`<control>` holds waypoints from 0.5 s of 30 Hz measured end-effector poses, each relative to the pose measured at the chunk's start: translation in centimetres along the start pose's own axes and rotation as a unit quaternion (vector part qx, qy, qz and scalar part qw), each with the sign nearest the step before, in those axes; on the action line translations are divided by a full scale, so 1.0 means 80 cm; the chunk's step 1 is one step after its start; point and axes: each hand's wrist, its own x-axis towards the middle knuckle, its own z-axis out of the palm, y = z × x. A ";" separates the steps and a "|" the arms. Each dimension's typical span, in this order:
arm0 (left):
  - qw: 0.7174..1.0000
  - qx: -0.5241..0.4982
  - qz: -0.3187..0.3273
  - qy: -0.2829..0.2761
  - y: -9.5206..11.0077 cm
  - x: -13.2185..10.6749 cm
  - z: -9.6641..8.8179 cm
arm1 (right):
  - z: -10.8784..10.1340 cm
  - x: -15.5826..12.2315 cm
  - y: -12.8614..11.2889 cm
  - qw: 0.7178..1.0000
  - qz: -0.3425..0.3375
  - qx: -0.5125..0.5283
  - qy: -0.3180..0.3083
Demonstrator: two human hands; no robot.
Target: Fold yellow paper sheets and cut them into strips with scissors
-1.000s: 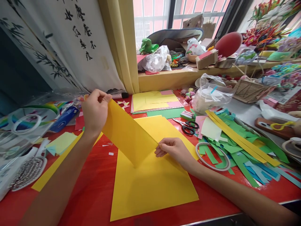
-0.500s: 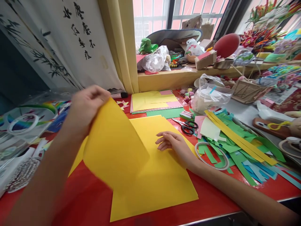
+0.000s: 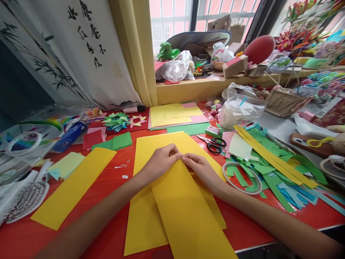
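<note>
A long piece of yellow paper (image 3: 192,212) slants from my fingertips down toward the table's front edge. My left hand (image 3: 163,162) pinches its top end. My right hand (image 3: 199,167) pinches the same end from the other side, the fingertips of both hands almost meeting. Beneath it, larger yellow sheets (image 3: 145,223) lie flat on the red table (image 3: 107,237). Another yellow strip (image 3: 74,189) rests to the left, beside my left forearm. Black-handled scissors (image 3: 214,144) lie just beyond my right hand, and a roll of tape (image 3: 225,172) is close to my right wrist.
Green and blue paper scraps (image 3: 277,172) are heaped on the right. Green paper squares (image 3: 121,141), folded paper stars (image 3: 117,121) and a hairbrush (image 3: 29,198) lie on the left. Stacked coloured sheets (image 3: 172,115) and a bagged cup (image 3: 239,111) stand at the back.
My left hand has brought the yellow paper from the left to the middle, over the larger sheets. My right hand, earlier loose with fingers apart, now pinches the paper's top end too.
</note>
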 end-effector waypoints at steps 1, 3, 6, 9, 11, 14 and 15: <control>1.000 0.000 0.004 0.001 0.001 -0.001 0.001 | -0.001 0.000 0.001 1.000 -0.001 -0.008 0.004; 1.000 -0.002 0.012 0.000 0.001 -0.002 0.004 | -0.002 0.001 0.004 1.000 -0.008 -0.025 0.010; 1.000 -0.015 0.013 -0.004 0.000 -0.003 0.006 | -0.002 0.001 0.005 0.999 -0.018 -0.031 0.011; 0.999 -0.036 0.005 0.001 -0.003 -0.004 0.009 | -0.001 0.001 0.006 0.999 -0.013 -0.027 0.016; 0.999 -0.048 0.003 0.011 -0.005 -0.005 0.012 | -0.002 0.002 0.008 0.999 -0.008 -0.026 0.021; 0.998 -0.057 -0.003 0.022 -0.005 -0.006 0.018 | -0.003 0.003 0.011 0.999 -0.006 -0.031 0.035; 0.998 -0.058 -0.005 0.026 -0.004 -0.007 0.019 | -0.003 0.003 0.012 0.999 -0.007 -0.036 0.039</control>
